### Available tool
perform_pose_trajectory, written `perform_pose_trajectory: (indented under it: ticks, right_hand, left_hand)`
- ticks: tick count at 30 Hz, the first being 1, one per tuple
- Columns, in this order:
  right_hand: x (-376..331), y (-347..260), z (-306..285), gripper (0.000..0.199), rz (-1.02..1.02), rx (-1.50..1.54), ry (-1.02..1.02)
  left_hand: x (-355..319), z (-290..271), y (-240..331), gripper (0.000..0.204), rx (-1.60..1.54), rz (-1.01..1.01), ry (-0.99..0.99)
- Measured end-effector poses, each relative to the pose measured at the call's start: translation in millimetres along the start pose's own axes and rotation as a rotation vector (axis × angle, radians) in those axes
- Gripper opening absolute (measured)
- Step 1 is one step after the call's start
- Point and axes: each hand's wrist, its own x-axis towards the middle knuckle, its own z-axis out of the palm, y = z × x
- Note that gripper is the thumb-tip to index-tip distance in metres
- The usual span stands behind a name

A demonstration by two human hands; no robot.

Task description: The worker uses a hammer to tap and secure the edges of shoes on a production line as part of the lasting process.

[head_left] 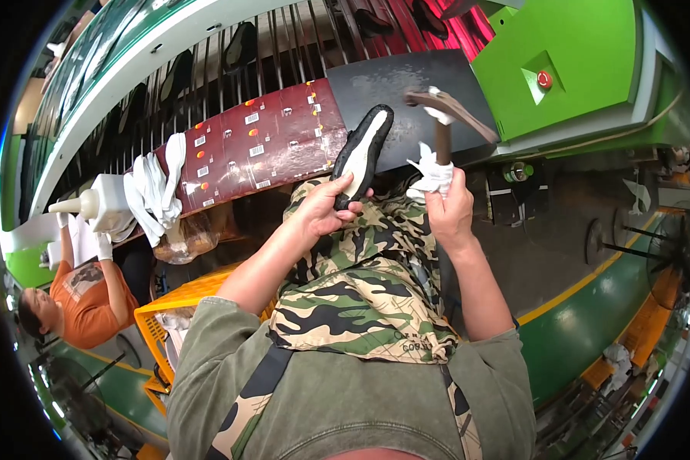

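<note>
Left grip [328, 207] closed around one end of black shoe [363, 153] with white middle strip; far end over desk [425, 77]. Right grip [449, 215] closed round cloth-wrapped handle of hammer [442, 142], head raised, apart from shoe. Green machine housing [583, 54] at right.

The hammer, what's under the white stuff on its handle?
White wrapping is bunched around the lower handle of the hammer, where the right hand grips it. Bare brown handle shows above; whatever's beneath the wrapping is covered.
</note>
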Motion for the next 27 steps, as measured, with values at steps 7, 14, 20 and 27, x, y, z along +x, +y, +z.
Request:
perform_pose_trajectory:
  ticks: [7, 14, 20, 27]
  right_hand:
    - [10.2, 27.0, -2.2, 0.029, -0.017, -0.232, -0.202]
    - [9.4, 49.2, 6.7, 0.026, 0.069, -0.469, -0.315]
    - [-7.7, 56.1, 14.2, 0.024, 0.05, -0.288, -0.199]
    - [16.6, 91.5, 16.3, 0.027, 0.352, -0.066, -0.202]
  left_hand:
    - [-1.8, -0.4, 4.3, 0.034, 0.007, 0.027, 0.003]
    - [1.1, -3.5, 0.6, 0.034, 0.026, 0.022, 0.019]
    - [0.1, 1.6, -0.4, 0.032, 0.045, 0.055, 0.02]
    - [-7.2, -5.8, 6.2, 0.035, 0.073, 0.115, 0.037]
